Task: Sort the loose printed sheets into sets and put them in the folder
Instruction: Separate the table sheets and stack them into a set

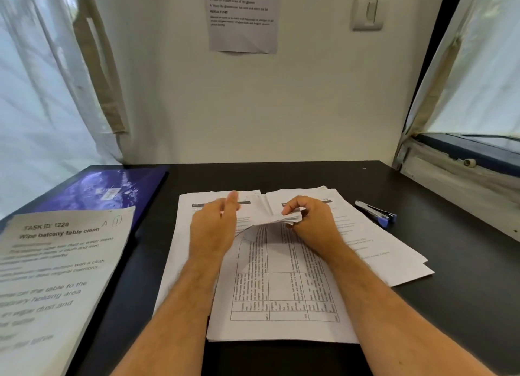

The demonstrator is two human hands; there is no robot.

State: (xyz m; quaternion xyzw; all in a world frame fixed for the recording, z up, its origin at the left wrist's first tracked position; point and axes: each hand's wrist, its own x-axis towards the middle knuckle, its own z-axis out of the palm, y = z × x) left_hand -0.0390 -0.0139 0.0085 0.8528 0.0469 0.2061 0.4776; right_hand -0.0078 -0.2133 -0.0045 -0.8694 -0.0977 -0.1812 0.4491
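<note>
Black desk (439, 277) against white wall (281, 108), curtained windows either side. Purple folder (112, 190) far-left corner. Right hand (308, 221) pinches curled sheets (281, 285); left hand (215, 226) fingers straight, together.

A: Surroundings, logged. Black desk (422, 305) against a pale wall (253, 108).

B: On the wall?

A: One printed notice (242, 17) at top centre, bottom corner creased; text mostly blurred. A light switch (368, 11) to its right.

B: Sides?

A: White curtain (42, 94) left. Window with dark frame (464, 146) right, sheer fabric over it.

B: Desk items?

A: Blue-tipped stapler (376, 213) at the right, lying flat. Instruction sheet (56, 277) near left, headed "TASK ID 1228, Wipe balcony table clean".
</note>
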